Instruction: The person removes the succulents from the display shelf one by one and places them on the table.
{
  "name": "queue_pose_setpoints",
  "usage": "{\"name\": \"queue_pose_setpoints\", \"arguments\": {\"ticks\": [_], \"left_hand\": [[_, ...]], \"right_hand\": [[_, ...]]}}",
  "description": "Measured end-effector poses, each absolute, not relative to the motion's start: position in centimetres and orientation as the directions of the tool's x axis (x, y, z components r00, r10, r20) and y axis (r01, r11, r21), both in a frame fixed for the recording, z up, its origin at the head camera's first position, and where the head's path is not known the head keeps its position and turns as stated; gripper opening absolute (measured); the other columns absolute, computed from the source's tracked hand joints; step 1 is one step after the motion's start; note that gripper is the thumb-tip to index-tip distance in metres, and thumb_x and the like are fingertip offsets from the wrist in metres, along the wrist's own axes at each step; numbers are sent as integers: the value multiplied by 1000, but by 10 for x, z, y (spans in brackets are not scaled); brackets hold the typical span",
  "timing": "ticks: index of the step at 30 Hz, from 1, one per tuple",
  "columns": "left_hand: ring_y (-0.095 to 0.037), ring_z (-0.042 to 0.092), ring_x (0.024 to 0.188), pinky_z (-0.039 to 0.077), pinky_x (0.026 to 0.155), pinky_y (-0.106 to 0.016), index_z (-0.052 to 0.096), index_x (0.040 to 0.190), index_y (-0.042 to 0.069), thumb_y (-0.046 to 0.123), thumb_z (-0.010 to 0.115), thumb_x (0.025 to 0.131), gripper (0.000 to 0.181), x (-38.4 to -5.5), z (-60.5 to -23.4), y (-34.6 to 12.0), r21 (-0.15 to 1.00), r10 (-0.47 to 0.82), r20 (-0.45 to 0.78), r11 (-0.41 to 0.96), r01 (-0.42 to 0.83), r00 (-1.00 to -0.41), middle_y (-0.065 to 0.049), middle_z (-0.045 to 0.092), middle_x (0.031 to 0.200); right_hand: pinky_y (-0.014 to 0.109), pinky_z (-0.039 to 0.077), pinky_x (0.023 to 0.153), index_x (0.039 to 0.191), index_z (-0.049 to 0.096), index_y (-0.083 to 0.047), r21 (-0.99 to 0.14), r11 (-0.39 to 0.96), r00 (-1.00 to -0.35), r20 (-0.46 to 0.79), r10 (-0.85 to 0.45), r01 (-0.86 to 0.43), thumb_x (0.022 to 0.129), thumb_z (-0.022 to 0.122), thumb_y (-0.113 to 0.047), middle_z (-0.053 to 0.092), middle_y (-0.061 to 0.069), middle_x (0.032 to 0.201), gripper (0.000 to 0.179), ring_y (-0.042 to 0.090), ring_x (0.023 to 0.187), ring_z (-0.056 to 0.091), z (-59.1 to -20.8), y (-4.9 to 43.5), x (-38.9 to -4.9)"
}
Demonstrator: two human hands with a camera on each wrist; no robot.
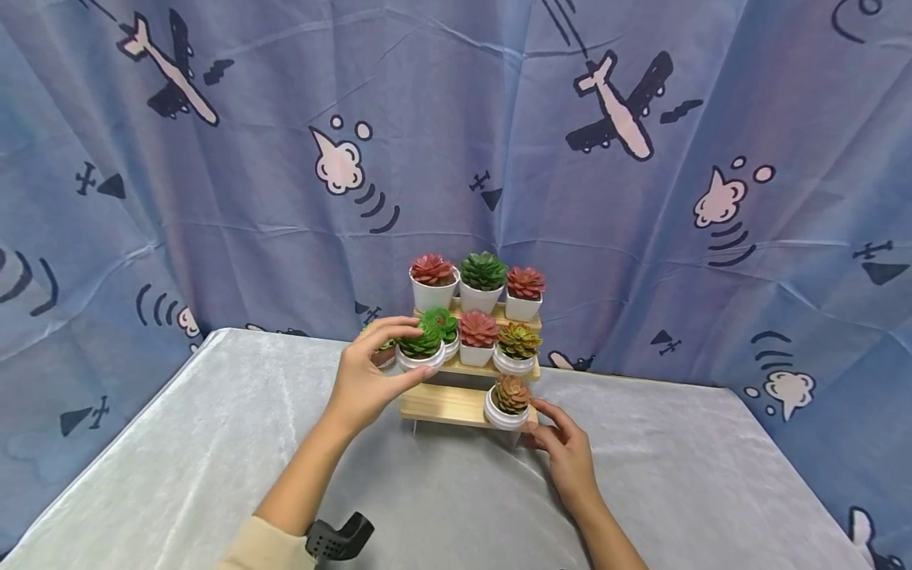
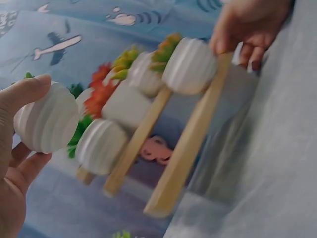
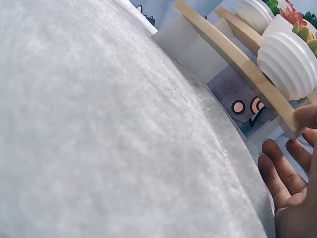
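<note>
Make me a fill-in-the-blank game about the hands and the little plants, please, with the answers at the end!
1. The left hand grips a white pot whose plant has ____ leaves.
2. Count the potted plants on the top shelf: there are ____.
3. On the wooden stand, the right hand touches the ____ shelf.
4. In the head view, the curtain hangs ____ the stand.

Missing words: green; three; bottom; behind.

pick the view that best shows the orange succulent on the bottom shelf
The head view: the orange succulent shows its whole rosette. Left wrist shows mostly its white pot, some leaves; right wrist, the pot with leaves cropped by the frame.
</note>
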State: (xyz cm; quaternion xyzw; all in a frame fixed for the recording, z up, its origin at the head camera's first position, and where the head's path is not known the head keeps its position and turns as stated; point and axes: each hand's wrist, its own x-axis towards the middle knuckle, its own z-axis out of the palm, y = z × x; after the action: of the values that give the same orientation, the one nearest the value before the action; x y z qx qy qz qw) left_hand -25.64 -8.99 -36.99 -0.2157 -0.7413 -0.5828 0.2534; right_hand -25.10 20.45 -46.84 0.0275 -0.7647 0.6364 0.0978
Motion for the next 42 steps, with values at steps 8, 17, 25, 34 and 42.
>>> {"name": "queue_pose_setpoints", "arguments": {"ticks": [8, 17, 25, 34, 42], "left_hand": [[-12, 61, 123, 53, 97, -16, 73, 113, 9, 3, 90, 72, 44, -264, -365, -107, 752, -42, 637, 255, 608, -770, -3, 67, 129], [-24, 60, 126, 55, 100, -28, 73, 113, 5, 1, 88, 74, 43, -285, -373, -133, 726, -92, 647, 377, 575, -757, -9, 65, 132], [-35, 50, 140, 46, 110, -57, 72, 117, 7, 6, 87, 78, 42, -304, -384, -154, 756, -181, 610, 425, 498, -772, -14, 55, 147], [-29, 52, 139, 43, 116, -45, 71, 116, 0, 5, 86, 78, 42, -321, -401, -166, 832, -304, 545, 307, 462, -781, -18, 59, 144], [-30, 57, 133, 44, 115, -29, 69, 120, -3, 0, 84, 78, 45, -334, -416, -169, 891, -383, 454, 223, 397, -804, -18, 59, 143]], "right_hand": [[22, 60, 74, 136, 58, 4, -970, 179, -980, 182, 84, -165, 97, 58, 1, 57, 23, 141, 39, 0, 82, 68, -470, 207, -251], [22, 60, 75, 136, 59, 4, -970, 177, -979, 184, 83, -167, 97, 59, 0, 58, 23, 141, 39, 0, 82, 67, -469, 205, -251], [22, 60, 74, 135, 60, 4, -970, 172, -979, 187, 84, -170, 96, 58, 1, 58, 23, 140, 38, 0, 83, 68, -469, 205, -251], [22, 60, 74, 134, 60, 4, -970, 175, -978, 188, 93, -170, 96, 58, 2, 58, 23, 140, 39, 0, 82, 68, -470, 206, -251], [23, 60, 73, 132, 61, 6, -965, 173, -972, 215, 90, -197, 95, 58, 4, 59, 25, 137, 37, 0, 80, 68, -472, 206, -251]]}}
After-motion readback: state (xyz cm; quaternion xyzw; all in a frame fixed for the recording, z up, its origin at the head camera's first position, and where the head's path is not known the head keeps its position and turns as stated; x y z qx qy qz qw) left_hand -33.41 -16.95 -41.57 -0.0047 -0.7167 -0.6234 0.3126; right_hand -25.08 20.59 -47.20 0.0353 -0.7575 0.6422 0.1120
